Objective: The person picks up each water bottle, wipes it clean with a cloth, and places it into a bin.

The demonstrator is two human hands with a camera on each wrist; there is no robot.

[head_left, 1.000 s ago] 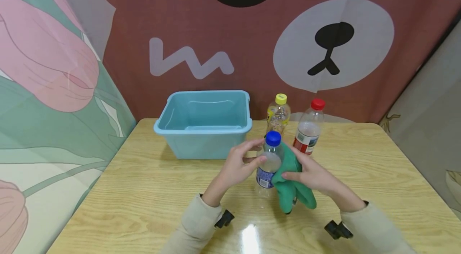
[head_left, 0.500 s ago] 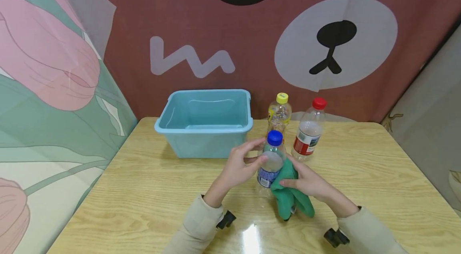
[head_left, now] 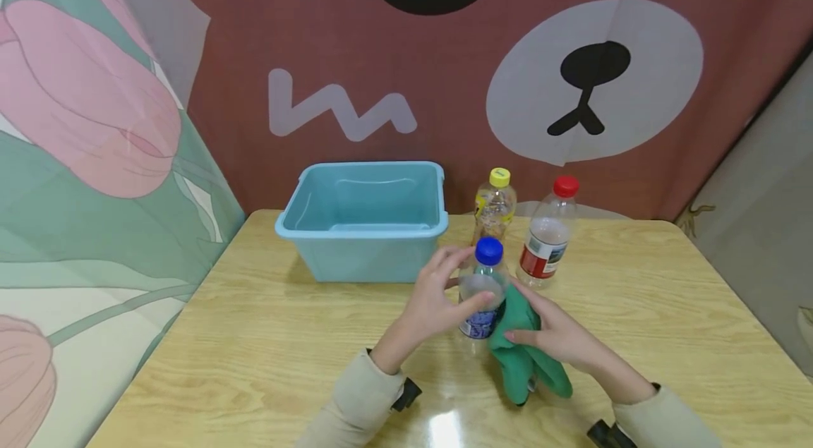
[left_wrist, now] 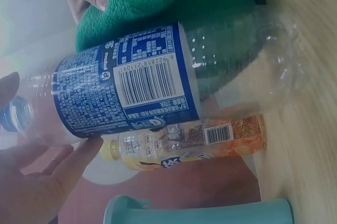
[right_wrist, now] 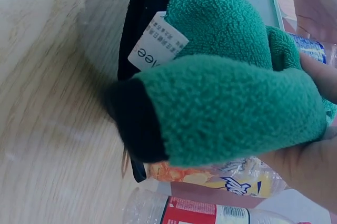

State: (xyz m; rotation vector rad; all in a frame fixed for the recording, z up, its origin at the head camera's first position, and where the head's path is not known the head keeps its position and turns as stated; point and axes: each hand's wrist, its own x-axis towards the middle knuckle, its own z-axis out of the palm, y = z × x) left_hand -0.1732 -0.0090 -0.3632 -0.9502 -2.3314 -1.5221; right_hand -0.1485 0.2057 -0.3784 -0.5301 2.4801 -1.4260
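A clear plastic bottle [head_left: 479,322] with a blue cap and blue label stands upright in front of me. My left hand [head_left: 433,298] grips its upper part, thumb on the near side and fingers on the far side. In the left wrist view, the barcode on the bottle's label [left_wrist: 147,81] faces the camera. My right hand [head_left: 562,333] holds a bunched green cloth [head_left: 517,346] against the bottle's right side. The right wrist view shows the terry cloth [right_wrist: 231,113] hanging down, with dark edging and a white tag [right_wrist: 157,44].
A light blue bin [head_left: 362,257] stands at the back left of the wooden table [head_left: 254,356]. Behind the hands are a yellow-capped bottle [head_left: 494,212] and, to its right, a red-capped bottle [head_left: 547,240] with a red and white label. A patterned curtain [head_left: 444,95] hangs behind the table.
The cloth and my right hand have moved lower along the bottle. My left hand has shifted slightly right, and its thumb now reaches farther across the bottle.
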